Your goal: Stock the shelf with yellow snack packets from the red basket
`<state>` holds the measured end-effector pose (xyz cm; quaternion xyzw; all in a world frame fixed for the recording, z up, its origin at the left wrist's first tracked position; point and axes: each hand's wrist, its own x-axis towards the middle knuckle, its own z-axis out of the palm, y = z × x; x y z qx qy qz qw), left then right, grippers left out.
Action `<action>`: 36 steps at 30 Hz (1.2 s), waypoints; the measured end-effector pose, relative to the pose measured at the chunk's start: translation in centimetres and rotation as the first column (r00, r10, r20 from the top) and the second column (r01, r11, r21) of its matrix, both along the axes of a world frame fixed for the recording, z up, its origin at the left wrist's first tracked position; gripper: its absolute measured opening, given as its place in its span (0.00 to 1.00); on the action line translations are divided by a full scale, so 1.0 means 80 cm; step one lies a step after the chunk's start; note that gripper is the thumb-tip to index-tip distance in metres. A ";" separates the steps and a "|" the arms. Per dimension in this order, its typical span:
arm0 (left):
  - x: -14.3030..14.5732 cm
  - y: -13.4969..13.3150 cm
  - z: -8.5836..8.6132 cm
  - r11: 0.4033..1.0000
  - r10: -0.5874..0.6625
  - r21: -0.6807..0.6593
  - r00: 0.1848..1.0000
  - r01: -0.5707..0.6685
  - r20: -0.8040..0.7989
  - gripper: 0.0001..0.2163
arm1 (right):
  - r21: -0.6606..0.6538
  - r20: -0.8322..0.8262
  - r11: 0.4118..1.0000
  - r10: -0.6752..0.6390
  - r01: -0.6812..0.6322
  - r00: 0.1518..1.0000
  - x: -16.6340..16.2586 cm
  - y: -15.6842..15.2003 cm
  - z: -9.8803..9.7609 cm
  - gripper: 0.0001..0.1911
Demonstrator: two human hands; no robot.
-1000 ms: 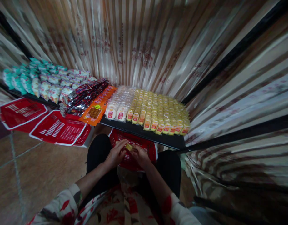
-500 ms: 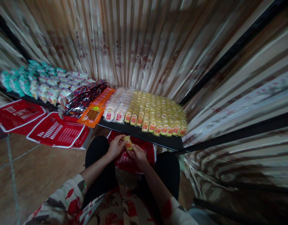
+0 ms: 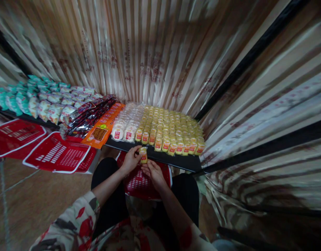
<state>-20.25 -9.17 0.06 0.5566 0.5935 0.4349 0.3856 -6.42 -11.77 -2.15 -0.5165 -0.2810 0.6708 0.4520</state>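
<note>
Holding a yellow packet above the red basket.

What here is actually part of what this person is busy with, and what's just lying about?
In use: left hand, right hand, single yellow packet, lap basket, yellow rows, black shelf.
Lying about: white round packets, orange packs, dark packs, teal packets, red baskets at left.

On the shelf lie rows of small packets; before its edge the left hand holds one packet above a basket.
</note>
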 end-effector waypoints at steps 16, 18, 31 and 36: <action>0.058 0.065 0.029 0.992 0.061 0.120 0.948 -0.025 -0.312 0.18 | 0.484 0.697 0.834 -0.184 -0.264 0.693 0.058 0.064 0.012 0.24; 0.062 0.067 0.029 0.992 0.059 0.122 0.941 -0.019 -0.333 0.18 | 0.493 0.685 0.830 -0.184 -0.262 0.705 0.062 0.064 0.005 0.24; 0.070 0.073 0.012 0.974 0.149 0.207 0.943 -0.088 -0.299 0.12 | 0.553 0.654 0.798 -0.238 -0.240 0.718 0.066 0.065 -0.013 0.23; 0.068 0.066 0.004 0.972 0.174 0.211 0.911 -0.100 -0.373 0.07 | 0.571 0.661 0.786 -0.269 -0.237 0.701 0.065 0.064 -0.015 0.23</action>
